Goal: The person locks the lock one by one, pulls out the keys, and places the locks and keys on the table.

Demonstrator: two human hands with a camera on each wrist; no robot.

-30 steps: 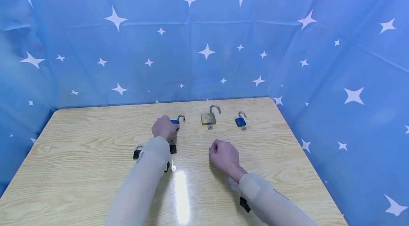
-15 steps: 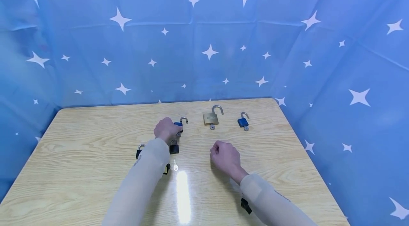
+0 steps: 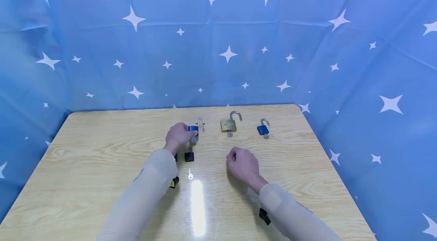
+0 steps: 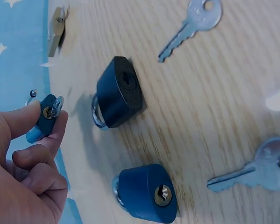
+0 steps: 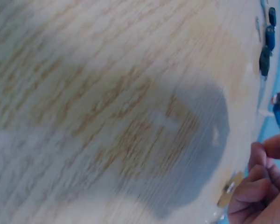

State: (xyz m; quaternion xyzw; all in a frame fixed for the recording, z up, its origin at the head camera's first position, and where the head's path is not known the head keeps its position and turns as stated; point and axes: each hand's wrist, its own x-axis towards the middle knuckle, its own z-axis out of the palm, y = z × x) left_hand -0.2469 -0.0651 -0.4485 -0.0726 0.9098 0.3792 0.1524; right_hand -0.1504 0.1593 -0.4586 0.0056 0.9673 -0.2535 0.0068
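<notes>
My left hand point(image 3: 177, 135) pinches a small blue padlock point(image 3: 193, 129) between thumb and fingers, at the back middle of the table. The lock's shackle is swung open, and a key point(image 4: 57, 106) sticks out of its keyhole. Below it, a black padlock point(image 3: 189, 157) lies with its shackle closed. In the left wrist view a second dark padlock point(image 4: 147, 192) lies beside that one; my sleeve mostly covers it from the head. My right hand point(image 3: 243, 165) rests over the table at centre right, fingers loosely curled, nothing visible in them.
A larger brass padlock point(image 3: 228, 125) and another blue padlock point(image 3: 263, 130), both open with keys inserted, lie at the back right. Loose keys lie nearer the front, one point(image 3: 190, 174) right of the left forearm. A starry blue curtain point(image 3: 191, 44) hangs behind the table point(image 3: 85, 180).
My left hand has drawn back slightly from the blue padlock, showing more of its body and key while still pinching it. The head view has shifted a little left. The right hand stays put.
</notes>
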